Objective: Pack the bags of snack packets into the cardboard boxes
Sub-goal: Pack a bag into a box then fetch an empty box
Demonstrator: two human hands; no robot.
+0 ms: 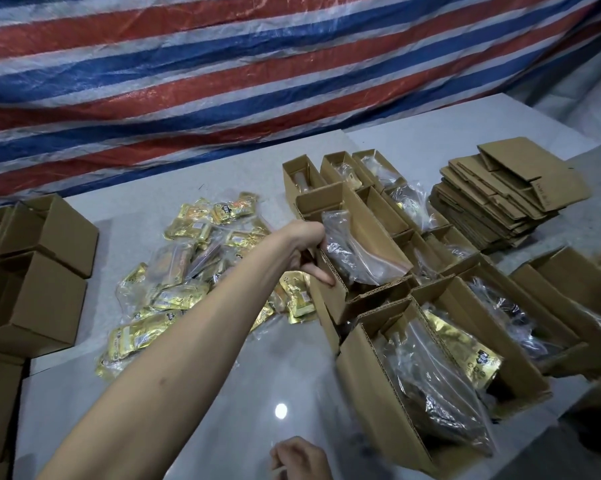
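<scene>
A hand sets a packed box on the pile of boxes

The left hand (311,252) grips the side wall of a raised cardboard box (357,251) with a clear bag (352,252) of snacks inside. It should go down flat and slow, so the bag stays in. The right hand (299,457), at the table's near edge, looks curled; I cannot tell if it holds anything. More snack bags (188,268) lie mid-table. Flat boxes (499,195) sit at the far right corner of the grey table (257,375). A striped sheet (222,64) hangs behind.
</scene>
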